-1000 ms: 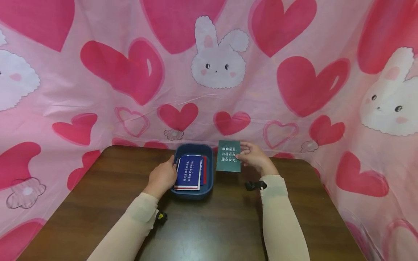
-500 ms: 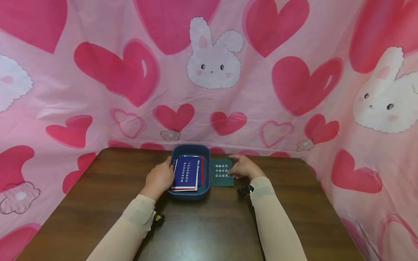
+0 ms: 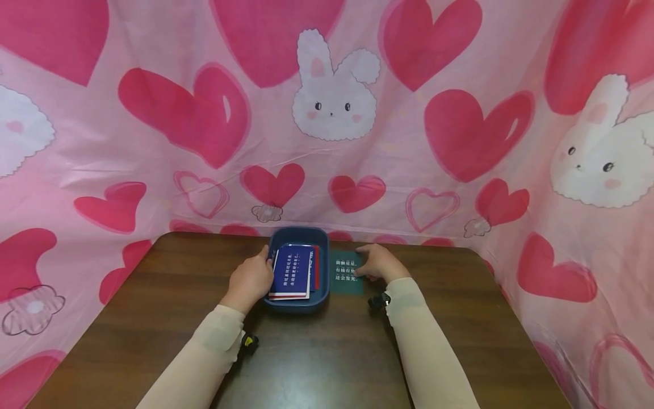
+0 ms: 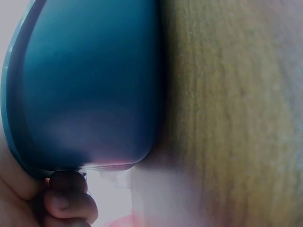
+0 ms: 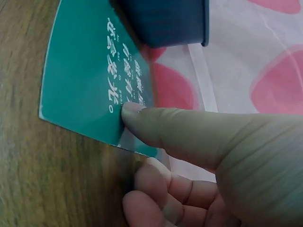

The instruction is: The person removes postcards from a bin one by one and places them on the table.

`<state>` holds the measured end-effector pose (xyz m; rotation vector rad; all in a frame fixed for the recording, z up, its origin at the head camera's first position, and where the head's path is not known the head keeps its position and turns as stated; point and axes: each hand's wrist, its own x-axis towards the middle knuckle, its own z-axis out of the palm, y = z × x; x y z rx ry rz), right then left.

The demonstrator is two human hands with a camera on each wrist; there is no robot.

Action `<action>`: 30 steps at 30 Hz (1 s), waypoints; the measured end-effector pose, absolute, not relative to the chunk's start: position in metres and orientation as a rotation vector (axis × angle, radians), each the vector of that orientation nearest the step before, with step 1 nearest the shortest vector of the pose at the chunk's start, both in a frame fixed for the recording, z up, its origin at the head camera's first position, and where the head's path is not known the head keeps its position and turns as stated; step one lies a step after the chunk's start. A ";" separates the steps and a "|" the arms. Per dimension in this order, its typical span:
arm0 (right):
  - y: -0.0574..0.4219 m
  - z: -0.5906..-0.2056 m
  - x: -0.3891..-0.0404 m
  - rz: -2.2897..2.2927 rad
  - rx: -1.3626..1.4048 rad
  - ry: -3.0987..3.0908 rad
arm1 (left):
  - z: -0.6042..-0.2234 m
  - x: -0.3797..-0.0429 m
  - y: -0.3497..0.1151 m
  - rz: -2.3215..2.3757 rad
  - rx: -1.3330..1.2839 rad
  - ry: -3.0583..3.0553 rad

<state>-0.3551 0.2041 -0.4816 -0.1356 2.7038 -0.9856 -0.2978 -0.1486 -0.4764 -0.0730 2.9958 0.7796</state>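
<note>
My left hand point(image 3: 250, 279) grips the left rim of a dark blue plastic basin point(image 3: 298, 307), its curled fingers point(image 4: 71, 203) seen at the rim in the left wrist view. A blue card point(image 3: 292, 271) with white Chinese lettering lies on top of a stack in the basin, a red one point(image 3: 317, 274) showing at the right. Just right of the basin, my right hand point(image 3: 383, 264) holds a green card point(image 5: 80, 75) low over the table by its right edge. The thumb point(image 5: 156, 125) lies on its printed face; the other fingers bend near its edge, partly hidden.
Both hands work over a dark brown wooden table point(image 3: 317, 363). Directly behind its far edge hangs a pink cloth point(image 3: 230, 136) with hearts and rabbits, which also runs along both sides. A black camera strap point(image 3: 379, 301) sits on the right wrist.
The right hand has brought the green card down from above the table's far side to close over the tabletop beside the basin. The left hand keeps its grip on the basin.
</note>
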 end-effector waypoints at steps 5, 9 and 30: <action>0.206 -0.478 -0.353 -0.989 -0.160 2.673 | -0.476 -0.297 -0.149 0.763 -0.078 3.004; 0.208 -0.468 -0.351 -1.024 -0.167 2.654 | -0.476 -0.297 -0.150 0.759 -0.074 3.014; 0.071 -0.403 -0.353 -1.077 -0.368 2.544 | -0.477 -0.294 -0.149 0.745 -0.062 3.019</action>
